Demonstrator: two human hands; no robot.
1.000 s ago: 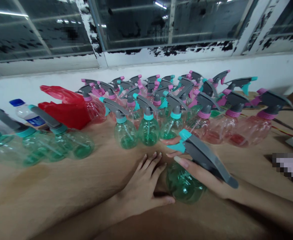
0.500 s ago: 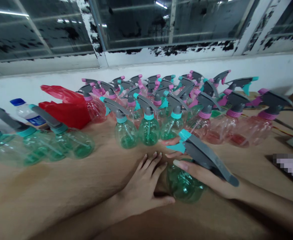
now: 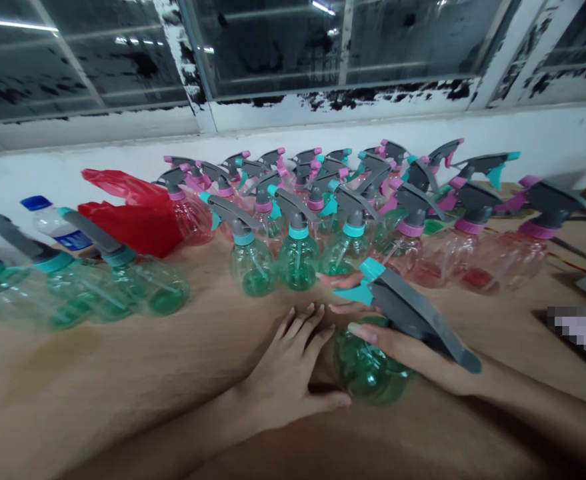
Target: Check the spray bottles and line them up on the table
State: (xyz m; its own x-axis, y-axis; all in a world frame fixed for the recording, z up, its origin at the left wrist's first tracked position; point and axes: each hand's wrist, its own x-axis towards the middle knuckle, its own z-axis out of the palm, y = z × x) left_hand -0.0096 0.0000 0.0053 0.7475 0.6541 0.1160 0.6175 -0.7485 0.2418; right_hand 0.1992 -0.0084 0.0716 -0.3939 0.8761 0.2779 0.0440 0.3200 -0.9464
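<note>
A green spray bottle (image 3: 373, 370) with a grey and turquoise trigger head stands at the front of the table. My right hand (image 3: 397, 343) is wrapped round its neck, just under the head; part of the grip is hidden behind the trigger head. Flat on the table to the left of this bottle lies my left hand (image 3: 293, 367), fingers stretched out and holding nothing. Beyond my hands stand several more green spray bottles (image 3: 299, 260) with turquoise collars. Pink spray bottles (image 3: 505, 260) are to the right and behind them.
Several green spray bottles (image 3: 160, 290) stand at the left. Behind them are a water bottle with a blue cap (image 3: 47, 220) and a red plastic bag (image 3: 137, 220). A dark-edged flat object (image 3: 583, 340), partly blurred out, lies at the right. A white wall and windows close off the back.
Almost nothing differs. The view has shifted very slightly; both hands and the held spray bottle keep their places.
</note>
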